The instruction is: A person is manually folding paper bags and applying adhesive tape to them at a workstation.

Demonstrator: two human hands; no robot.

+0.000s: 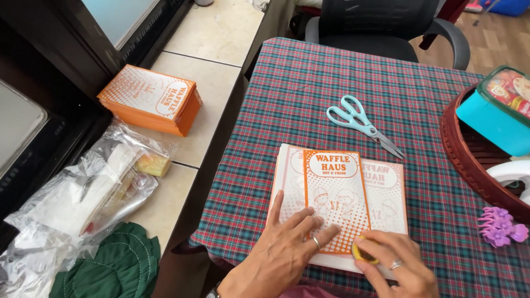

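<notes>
A flat stack of white and orange printed paper sleeves [342, 187] lies on a plaid tablecloth [310, 88]. One narrower folded sleeve with an orange border [335, 190] rests on top. My left hand [280, 248] presses flat on its lower left part, fingers spread, a ring on one finger. My right hand [395, 265] pinches a small yellow roll, probably tape [362, 252], against the sleeve's bottom right corner. A watch shows on my left wrist.
Light blue scissors [361, 123] lie beyond the stack. A brown basket [471, 159] at right holds a teal lidded box [501, 114]. A purple hair claw [499, 226] lies near it. A second orange sleeve stack [151, 99], plastic bags [84, 196] and green cloth [108, 275] sit on the left ledge. An office chair [383, 15] stands behind the table.
</notes>
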